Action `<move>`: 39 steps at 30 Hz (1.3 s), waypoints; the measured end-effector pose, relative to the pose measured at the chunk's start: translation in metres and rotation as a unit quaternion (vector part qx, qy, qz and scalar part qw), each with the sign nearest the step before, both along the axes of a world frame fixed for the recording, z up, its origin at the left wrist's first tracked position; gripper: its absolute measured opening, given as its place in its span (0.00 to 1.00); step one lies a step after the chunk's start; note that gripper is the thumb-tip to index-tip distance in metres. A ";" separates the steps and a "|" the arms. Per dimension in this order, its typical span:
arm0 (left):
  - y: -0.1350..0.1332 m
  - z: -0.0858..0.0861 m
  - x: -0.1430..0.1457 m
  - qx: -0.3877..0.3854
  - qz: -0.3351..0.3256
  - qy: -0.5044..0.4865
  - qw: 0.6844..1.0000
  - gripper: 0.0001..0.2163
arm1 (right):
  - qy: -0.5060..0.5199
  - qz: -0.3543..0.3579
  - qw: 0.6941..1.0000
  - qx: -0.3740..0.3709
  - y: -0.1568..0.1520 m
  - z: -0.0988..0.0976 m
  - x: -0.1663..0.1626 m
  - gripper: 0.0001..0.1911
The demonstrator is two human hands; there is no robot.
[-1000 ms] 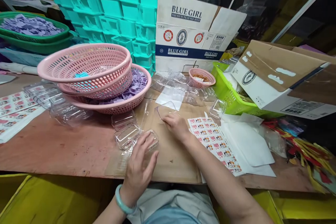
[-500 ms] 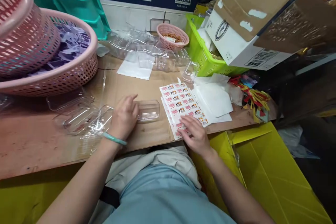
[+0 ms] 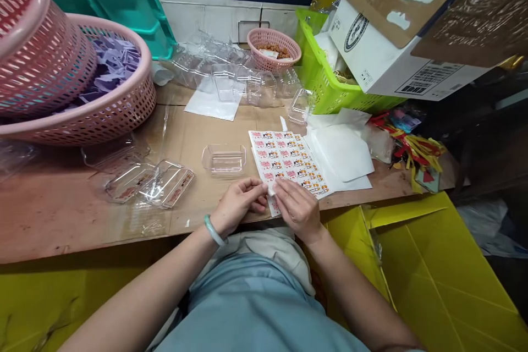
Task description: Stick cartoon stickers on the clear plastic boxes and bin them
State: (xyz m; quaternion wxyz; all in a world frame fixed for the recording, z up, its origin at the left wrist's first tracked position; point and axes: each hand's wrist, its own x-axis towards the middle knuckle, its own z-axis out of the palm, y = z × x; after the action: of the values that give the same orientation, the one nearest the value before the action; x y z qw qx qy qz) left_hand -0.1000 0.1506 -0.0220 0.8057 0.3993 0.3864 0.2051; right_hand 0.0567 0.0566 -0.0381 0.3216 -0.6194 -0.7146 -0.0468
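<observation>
My left hand [image 3: 243, 203], with a pale green bangle at the wrist, has its thumb and finger pinched at the lower left edge of a sticker sheet [image 3: 284, 157]. Against those fingertips, my right hand [image 3: 297, 206] is closed on the same edge, where a small whitish bit shows. Cartoon cats and pink print cover the sheet in rows; another sheet lies partly beneath it. Just beyond my left hand, a clear plastic box [image 3: 225, 159] stands on the cardboard. To the left lie clear boxes [image 3: 167, 184] with printed stickers on them.
White paper sheets [image 3: 342, 154] lie right of the stickers. A large pink basket [image 3: 119, 115] holds purple pieces at left. Clear boxes [image 3: 262, 88], a small pink basket [image 3: 274, 38] and a green basket [image 3: 330, 88] stand at the back. A yellow carton [image 3: 433, 264] is at lower right.
My left hand has moved right, away from the clear box, to meet my right hand at the sheet's edge. My right hand's fingers have closed from lying on the sheet.
</observation>
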 end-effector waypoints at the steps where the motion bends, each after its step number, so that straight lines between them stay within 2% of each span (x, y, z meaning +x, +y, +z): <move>1: 0.001 -0.001 0.002 0.001 0.003 -0.001 1.000 0.17 | 0.026 0.015 1.000 -0.005 0.000 0.002 -0.002 0.14; 3: 0.002 -0.002 0.004 0.014 0.018 -0.003 1.000 0.16 | 0.092 0.028 0.995 -0.017 0.003 0.005 -0.006 0.15; 6: 0.001 -0.002 0.005 0.055 0.018 -0.004 0.998 0.14 | 0.165 0.009 0.985 -0.039 0.014 0.007 -0.005 0.16; 9: 0.002 0.000 0.004 0.100 -0.015 0.004 0.995 0.12 | 0.187 0.038 0.980 -0.059 0.025 0.003 0.000 0.17; 13: 0.007 0.000 0.004 0.109 -0.039 -0.001 0.993 0.11 | 0.207 0.073 0.974 -0.054 0.030 -0.006 0.006 0.18; 19: 0.009 -0.012 0.010 0.133 -0.039 0.020 0.990 0.12 | 0.276 0.042 0.960 -0.041 0.029 -0.009 0.001 0.15; 22: 0.007 -0.012 0.012 0.152 -0.031 0.036 0.987 0.10 | 0.359 0.006 0.931 -0.064 0.031 -0.007 -0.001 0.13; 25: 0.003 -0.007 0.012 0.138 -0.029 0.043 0.989 0.08 | 0.472 -0.078 0.875 -0.068 0.034 -0.004 0.001 0.12; 27: 0.001 -0.003 0.012 0.117 -0.020 0.039 0.992 0.08 | 0.497 -0.077 0.861 -0.076 0.034 -0.003 0.004 0.12; 30: 0.001 -0.001 0.011 0.105 -0.008 0.021 0.994 0.09 | 0.435 0.022 0.894 -0.111 0.032 -0.003 0.008 0.15; 32: 0.003 -0.002 0.011 0.116 -0.014 0.019 0.993 0.10 | 0.381 0.059 0.916 -0.113 0.030 -0.004 0.009 0.19; 39: 0.003 -0.003 0.013 0.141 -0.053 0.026 0.988 0.13 | 0.232 0.049 0.971 -0.025 0.030 -0.008 0.009 0.16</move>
State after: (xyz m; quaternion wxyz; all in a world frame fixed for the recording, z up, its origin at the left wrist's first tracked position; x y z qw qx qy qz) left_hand -0.0869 0.1534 -0.0249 0.7408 0.5338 0.3529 0.2042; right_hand 0.0652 0.0864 -0.0457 0.4652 -0.5857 -0.6505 0.1321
